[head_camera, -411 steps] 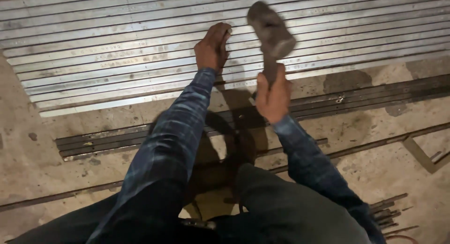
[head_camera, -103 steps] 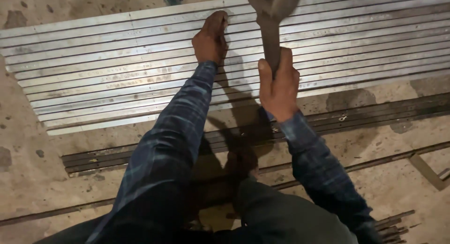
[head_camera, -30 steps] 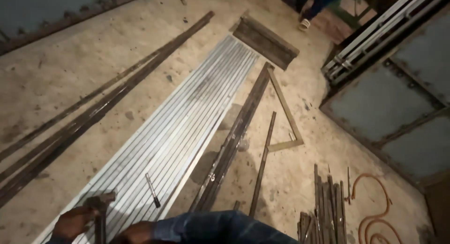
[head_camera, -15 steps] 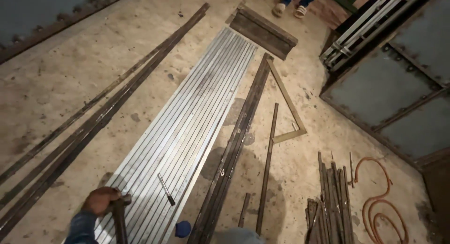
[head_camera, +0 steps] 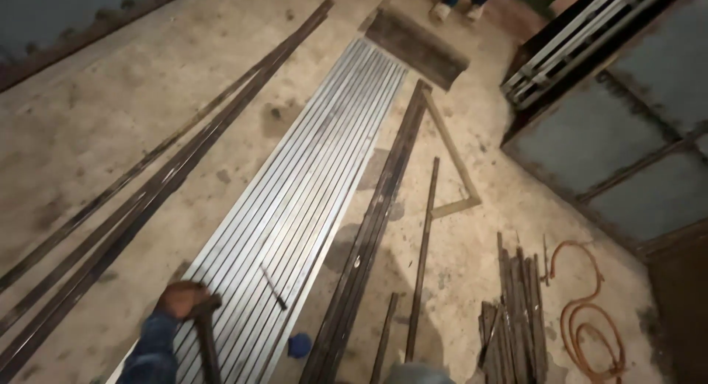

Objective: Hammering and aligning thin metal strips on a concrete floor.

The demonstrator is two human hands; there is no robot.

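My left hand shows at the bottom left, with a blue checked sleeve behind it. It is closed around the top of a hammer, whose dark handle runs down toward the frame's lower edge. Hand and hammer rest on the near end of a long bundle of silvery ribbed metal strips lying on the concrete floor. A short thin rod lies loose on the strips just right of the hand. My right hand is out of sight.
Long dark steel bars lie left of the strips. To the right are a dark channel bar, a thin rod, short rods, an orange hose and a small blue object. Another person's feet stand at the far end. Metal gate panels lean at right.
The view has lifted from the near end to the whole floor. Over the last second the hand with the hammer has shifted right onto the strips, and the second hand has left the frame.
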